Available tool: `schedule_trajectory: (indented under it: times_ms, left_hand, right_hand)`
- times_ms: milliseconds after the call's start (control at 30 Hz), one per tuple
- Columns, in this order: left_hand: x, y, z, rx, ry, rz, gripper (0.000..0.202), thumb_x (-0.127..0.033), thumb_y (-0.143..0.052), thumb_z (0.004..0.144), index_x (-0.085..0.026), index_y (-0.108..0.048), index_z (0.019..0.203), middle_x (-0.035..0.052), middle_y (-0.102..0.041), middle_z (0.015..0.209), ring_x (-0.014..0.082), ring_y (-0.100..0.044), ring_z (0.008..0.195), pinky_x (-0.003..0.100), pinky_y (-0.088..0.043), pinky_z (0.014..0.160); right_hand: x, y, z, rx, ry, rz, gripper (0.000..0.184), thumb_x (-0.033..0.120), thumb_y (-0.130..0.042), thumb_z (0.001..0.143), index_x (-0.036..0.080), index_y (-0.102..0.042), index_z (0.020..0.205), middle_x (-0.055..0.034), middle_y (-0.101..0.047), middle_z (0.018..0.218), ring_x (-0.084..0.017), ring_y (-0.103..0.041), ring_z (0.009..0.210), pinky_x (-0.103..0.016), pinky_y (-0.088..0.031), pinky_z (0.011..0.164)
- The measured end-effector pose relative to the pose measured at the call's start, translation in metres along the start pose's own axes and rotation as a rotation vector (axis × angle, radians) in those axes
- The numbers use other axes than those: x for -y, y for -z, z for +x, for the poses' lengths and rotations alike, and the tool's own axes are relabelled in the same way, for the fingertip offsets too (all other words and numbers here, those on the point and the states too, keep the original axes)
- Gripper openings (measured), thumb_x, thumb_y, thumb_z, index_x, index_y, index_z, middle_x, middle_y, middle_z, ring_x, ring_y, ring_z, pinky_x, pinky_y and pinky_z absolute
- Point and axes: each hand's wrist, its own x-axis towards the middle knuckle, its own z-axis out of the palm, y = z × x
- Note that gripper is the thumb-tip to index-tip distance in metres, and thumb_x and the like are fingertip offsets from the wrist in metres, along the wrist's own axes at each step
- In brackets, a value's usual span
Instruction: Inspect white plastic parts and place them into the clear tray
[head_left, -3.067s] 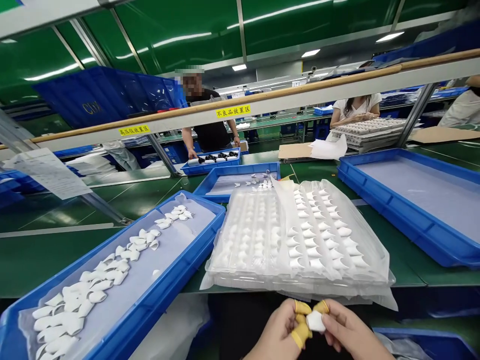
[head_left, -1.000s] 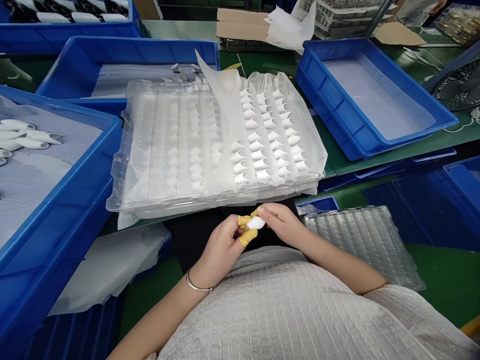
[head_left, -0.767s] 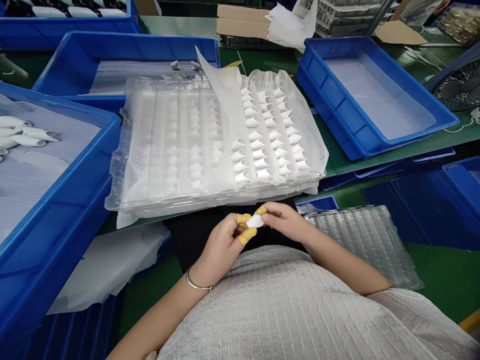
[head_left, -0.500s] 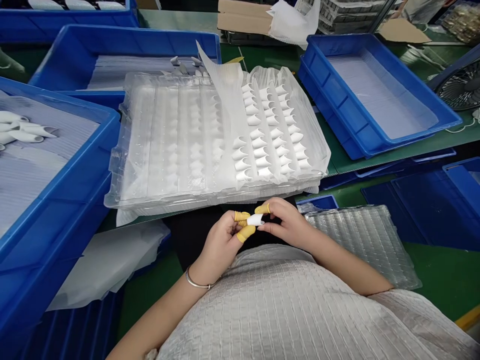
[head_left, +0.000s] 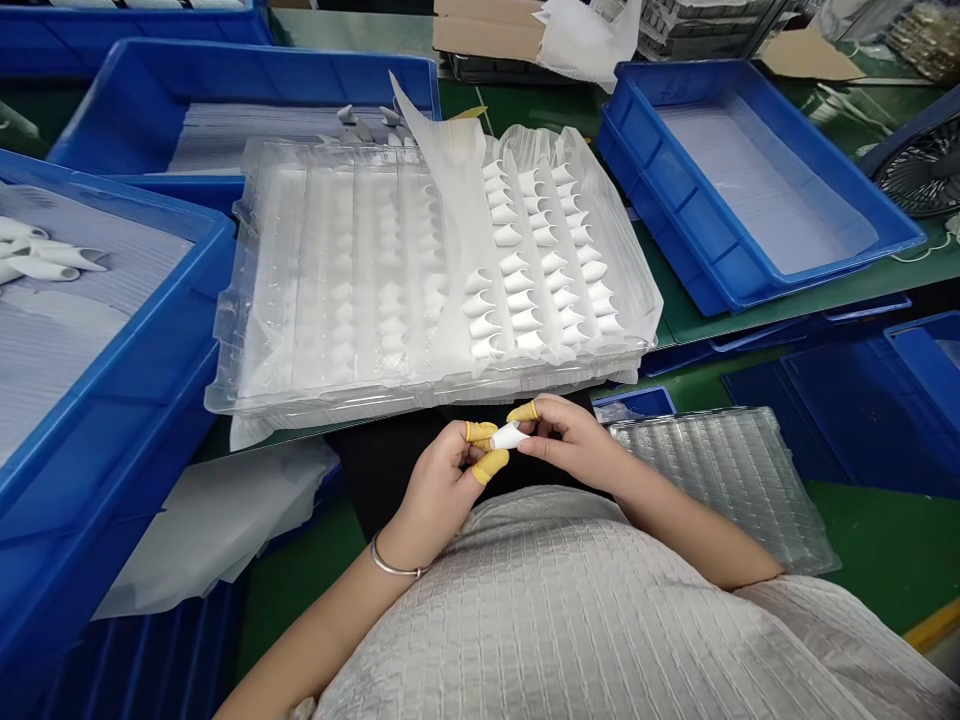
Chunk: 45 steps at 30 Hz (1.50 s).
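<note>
My left hand (head_left: 442,480) and my right hand (head_left: 570,440) meet close to my body, below the table edge. Both pinch one small white plastic piece (head_left: 508,434) between fingertips that wear yellow finger cots. A silver bangle sits on my left wrist. Just beyond the hands lies a stack of clear blister trays (head_left: 337,290). Its right part holds rows of white pieces (head_left: 536,260) under a folded-back translucent sheet (head_left: 450,200).
A blue bin (head_left: 150,330) with loose white pieces stands at the left. Another blue bin (head_left: 225,90) lies behind the trays, and a lined blue bin (head_left: 750,180) at the right. An empty clear blister tray (head_left: 720,480) rests by my right forearm. A fan (head_left: 926,175) stands far right.
The view dropped from looking ahead across the line to looking down at my lap. Over the last second my fingers have turned the white piece slightly while both hands kept their pinch.
</note>
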Motion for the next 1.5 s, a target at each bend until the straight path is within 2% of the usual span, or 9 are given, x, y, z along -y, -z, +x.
schedule_trajectory:
  times_ms: [100,167,333,467,600,767,1167,1400,1500]
  left_hand:
    - [0.001,0.000,0.000,0.004,0.011,-0.020,0.017,-0.032,-0.066,0.083,-0.019,-0.059,0.092,-0.0017,-0.061,0.075,0.0117,-0.056,0.063,0.024,-0.046,0.056]
    - [0.001,0.000,0.000,0.003,-0.002,-0.020,0.016,-0.032,-0.065,0.084,-0.019,-0.059,0.092,-0.0017,-0.061,0.075,0.0119,-0.056,0.063,0.024,-0.046,0.056]
    - [0.001,0.001,-0.001,-0.006,-0.088,0.124,0.014,-0.031,-0.064,0.085,-0.020,-0.061,0.091,-0.0004,-0.062,0.078,0.0137,-0.058,0.067,0.027,-0.047,0.060]
    - [0.000,0.001,-0.001,0.005,-0.129,0.192,0.011,-0.030,-0.064,0.085,-0.020,-0.061,0.088,-0.0005,-0.062,0.077,0.0140,-0.057,0.067,0.028,-0.046,0.061]
    - [0.001,0.001,-0.001,0.010,-0.042,0.048,0.017,-0.033,-0.066,0.083,-0.020,-0.060,0.093,-0.0008,-0.062,0.078,0.0134,-0.058,0.066,0.027,-0.048,0.060]
    - [0.003,-0.001,-0.001,0.023,0.031,-0.073,0.018,-0.031,-0.066,0.082,-0.019,-0.059,0.093,-0.0012,-0.061,0.076,0.0118,-0.056,0.064,0.025,-0.046,0.058]
    - [-0.003,-0.001,-0.003,0.007,0.000,-0.043,0.017,-0.030,-0.068,0.081,-0.019,-0.059,0.090,-0.0013,-0.061,0.075,0.0116,-0.056,0.063,0.024,-0.047,0.057]
    - [0.000,0.002,-0.003,-0.007,-0.120,0.160,0.012,-0.031,-0.064,0.085,-0.019,-0.061,0.089,-0.0006,-0.060,0.076,0.0127,-0.057,0.064,0.026,-0.047,0.059]
    - [0.000,0.002,-0.001,-0.016,-0.179,0.227,0.012,-0.030,-0.063,0.087,-0.019,-0.060,0.090,-0.0006,-0.061,0.075,0.0132,-0.057,0.064,0.026,-0.046,0.058]
  right_hand:
    - [0.002,0.001,-0.001,-0.030,0.137,-0.139,0.024,0.031,-0.069,0.088,0.022,-0.065,0.109,-0.0049,-0.059,0.097,-0.018,-0.055,0.088,-0.031,-0.047,0.074]
    - [-0.001,0.001,-0.001,-0.038,0.122,-0.107,0.031,0.035,-0.070,0.086,0.022,-0.063,0.113,-0.0057,-0.059,0.100,-0.019,-0.055,0.091,-0.031,-0.047,0.074]
    - [-0.014,-0.004,0.003,0.044,-0.152,0.212,0.043,0.056,-0.051,0.094,0.017,-0.065,0.085,-0.0028,-0.059,0.079,-0.016,-0.055,0.074,-0.028,-0.043,0.066]
    - [-0.014,-0.006,0.004,0.089,-0.306,0.303,0.044,0.058,-0.057,0.089,0.016,-0.062,0.077,0.0001,-0.057,0.069,-0.014,-0.052,0.066,-0.027,-0.040,0.062]
    - [-0.004,-0.003,0.003,0.093,-0.213,0.301,0.033,0.049,-0.067,0.085,0.016,-0.065,0.088,-0.0006,-0.059,0.079,-0.014,-0.053,0.073,-0.027,-0.043,0.067]
    - [0.002,0.005,0.000,0.071,-0.042,0.061,0.025,0.035,-0.072,0.084,0.019,-0.067,0.102,-0.0033,-0.059,0.094,-0.015,-0.053,0.078,-0.029,-0.045,0.070]
    - [-0.002,0.003,-0.002,-0.009,0.290,-0.324,0.016,0.028,-0.065,0.091,0.023,-0.061,0.106,-0.0069,-0.062,0.101,-0.023,-0.057,0.097,-0.041,-0.048,0.086]
    - [0.000,0.004,-0.004,0.011,0.241,-0.297,0.017,0.026,-0.064,0.091,0.023,-0.059,0.107,-0.0081,-0.058,0.105,-0.023,-0.056,0.099,-0.039,-0.049,0.084]
    - [0.002,0.002,-0.003,0.020,0.161,-0.192,0.033,0.034,-0.073,0.084,0.023,-0.058,0.112,-0.0067,-0.057,0.103,-0.021,-0.055,0.093,-0.035,-0.050,0.077]
